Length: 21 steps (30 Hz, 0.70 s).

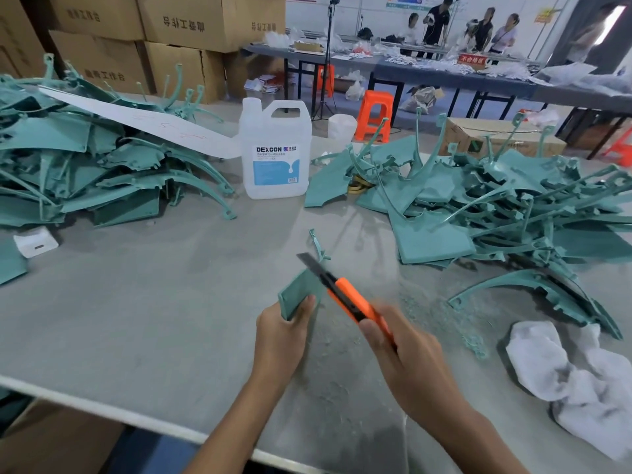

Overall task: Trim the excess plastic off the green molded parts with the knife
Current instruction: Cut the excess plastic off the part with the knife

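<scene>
Left pile: green molded parts point(85, 159) heaped at the left of the frame, curved prongs sticking up, with a white sheet point(136, 121) slanting across the top.
Bench edge: the pale near rim of the bench point(113, 407) runs diagonally across the lower left; bare grey surface lies between it and the left pile.
Cardboard boxes point(171, 29): stacked at upper left behind the bench, closed, contents hidden.
Jug point(275, 155): translucent, capped and labelled DEXCON, upright between the two piles; fill level cannot be told.
Left hand point(280, 336): at lower centre, fingers and thumb curled round the lower end of a green part point(301, 289), held up off the bench.
Utility knife point(345, 295): orange, blade out and pointing to upper left, crossing the part's right edge.
Right hand point(410, 357): wrapped round the knife handle.
Shavings point(427, 313): green flecks scattered just right of the hands.
Right pile: more green parts point(496, 206) spread from centre to the right edge.
White cloth point(574, 381): crumpled at lower right.
</scene>
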Tool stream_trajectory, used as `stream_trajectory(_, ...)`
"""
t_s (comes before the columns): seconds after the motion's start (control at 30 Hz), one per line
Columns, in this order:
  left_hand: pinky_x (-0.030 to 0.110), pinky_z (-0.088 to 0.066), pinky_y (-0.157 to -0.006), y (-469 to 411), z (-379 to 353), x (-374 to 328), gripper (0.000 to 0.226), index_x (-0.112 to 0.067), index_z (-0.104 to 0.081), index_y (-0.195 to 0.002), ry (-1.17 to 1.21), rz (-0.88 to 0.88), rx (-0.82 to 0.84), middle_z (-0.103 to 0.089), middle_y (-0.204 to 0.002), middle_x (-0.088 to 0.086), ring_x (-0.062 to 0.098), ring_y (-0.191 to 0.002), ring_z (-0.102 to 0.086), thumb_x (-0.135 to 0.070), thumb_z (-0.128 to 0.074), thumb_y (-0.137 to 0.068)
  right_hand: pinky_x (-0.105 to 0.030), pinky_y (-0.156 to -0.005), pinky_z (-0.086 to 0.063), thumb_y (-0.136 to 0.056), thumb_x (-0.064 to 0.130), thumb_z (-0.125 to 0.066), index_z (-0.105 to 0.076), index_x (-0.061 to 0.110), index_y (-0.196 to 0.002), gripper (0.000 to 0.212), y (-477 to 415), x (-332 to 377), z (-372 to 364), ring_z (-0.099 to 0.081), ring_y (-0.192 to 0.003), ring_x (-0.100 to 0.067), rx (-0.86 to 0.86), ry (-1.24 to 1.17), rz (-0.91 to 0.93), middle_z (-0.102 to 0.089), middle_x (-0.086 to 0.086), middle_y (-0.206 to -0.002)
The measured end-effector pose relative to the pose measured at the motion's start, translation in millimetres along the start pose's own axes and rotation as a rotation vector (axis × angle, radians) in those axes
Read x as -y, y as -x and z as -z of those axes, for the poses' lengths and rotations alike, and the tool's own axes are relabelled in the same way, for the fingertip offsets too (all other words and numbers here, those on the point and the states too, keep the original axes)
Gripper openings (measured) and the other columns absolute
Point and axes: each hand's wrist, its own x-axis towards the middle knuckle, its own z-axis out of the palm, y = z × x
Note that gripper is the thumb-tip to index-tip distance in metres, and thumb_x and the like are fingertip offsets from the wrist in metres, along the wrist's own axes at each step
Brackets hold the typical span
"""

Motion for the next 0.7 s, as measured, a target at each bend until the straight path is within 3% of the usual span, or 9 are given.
stream_trajectory(0.07,0.027,-0.032,-0.048,0,0,-1,0.033,-0.027,-0.055,-0.061,-0.016,-0.024,0.005,-0.045,-0.052,-0.016,0.009,-0.052,-0.034,-0.041,-0.071,-0.087,-0.012,-0.058,-0.038,-0.099,0.067,-0.029,-0.046,0.04,-0.115,0.036,3,2,-3,-0.051,-0.061,0.006,0.05,0.028,0.04,-0.055,0.032,-0.08)
stream_trajectory(0.2,0.023,-0.047,-0.055,1,-1,-3,0.02,-0.047,-0.07,-0.075,-0.002,-0.029,-0.013,-0.069,-0.067,-0.021,-0.002,-0.06,-0.061,-0.036,-0.072,-0.092,-0.018,-0.051,-0.034,-0.097,0.064,-0.032,-0.048,0.041,-0.109,0.031,-4,-9,5,-0.055,-0.059,-0.004,-0.043,0.003,-0.06,-0.059,0.021,-0.075)
stream_trajectory(0.27,0.025,-0.04,-0.05,2,-1,-3,0.022,-0.038,-0.065,-0.067,-0.026,-0.036,-0.002,-0.058,-0.055,-0.02,0.002,-0.051,-0.047,-0.04,-0.071,-0.089,-0.016,-0.052,-0.036,-0.098,0.067,-0.031,-0.049,0.043,-0.111,0.032,0,-8,3,-0.056,-0.06,-0.005,0.005,-0.032,-0.016,-0.059,0.02,-0.076)
stream_trajectory(0.33,0.03,-0.037,-0.052,1,0,-2,0.025,-0.027,-0.06,-0.066,-0.039,-0.028,0.003,-0.05,-0.054,-0.017,0.008,-0.055,-0.039,-0.044,-0.068,-0.084,-0.014,-0.055,-0.039,-0.096,0.071,-0.029,-0.048,0.044,-0.116,0.038,5,-8,-4,-0.056,-0.062,-0.001,0.062,-0.004,0.031,-0.059,0.025,-0.077)
stream_trajectory(0.4,0.029,-0.049,-0.059,0,1,-3,0.019,-0.033,-0.068,-0.071,0.011,-0.049,0.007,-0.067,-0.068,-0.02,0.004,-0.062,-0.058,-0.04,-0.07,-0.089,-0.017,-0.054,-0.039,-0.096,0.068,-0.028,-0.05,0.041,-0.115,0.04,1,-22,-9,-0.056,-0.058,-0.002,-0.038,0.011,-0.041,-0.06,0.018,-0.069)
stream_trajectory(0.47,0.022,-0.055,-0.071,3,2,-7,0.01,-0.043,-0.072,-0.083,0.033,-0.094,0.024,-0.075,-0.088,-0.021,-0.001,-0.083,-0.069,-0.04,-0.069,-0.093,-0.033,-0.055,-0.045,-0.093,0.066,-0.031,-0.054,0.041,-0.111,0.038,-2,-38,-7,-0.057,-0.056,-0.007,-0.168,-0.03,-0.172,-0.06,0.008,-0.065)
stream_trajectory(0.5,0.02,-0.054,-0.073,5,3,-10,0.006,-0.045,-0.072,-0.088,0.037,-0.11,0.036,-0.075,-0.093,-0.021,-0.002,-0.088,-0.069,-0.047,-0.067,-0.092,-0.038,-0.056,-0.048,-0.093,0.064,-0.033,-0.053,0.044,-0.11,0.033,0,-48,-6,-0.058,-0.056,-0.009,-0.207,-0.059,-0.206,-0.062,0.006,-0.068)
stream_trajectory(0.6,0.015,-0.05,-0.076,8,3,-18,0.028,-0.059,-0.067,-0.099,0.018,-0.166,0.067,-0.072,-0.096,-0.027,-0.005,-0.092,-0.066,-0.078,-0.055,-0.082,-0.035,-0.055,-0.048,-0.097,0.062,-0.037,-0.05,0.055,-0.106,0.018,21,-70,-10,-0.061,-0.064,-0.008,-0.279,-0.066,-0.25,-0.065,0.017,-0.081)
stream_trajectory(0.7,0.023,-0.045,-0.089,13,2,-29,0.019,-0.068,-0.053,-0.11,-0.131,-0.419,0.025,-0.061,-0.105,-0.037,0.0,-0.102,-0.058,-0.07,-0.045,-0.093,-0.04,-0.058,-0.05,-0.099,0.063,-0.038,-0.052,0.054,-0.103,0.018,35,-89,-12,-0.062,-0.063,-0.008,-0.405,-0.088,-0.372,-0.066,0.02,-0.082)
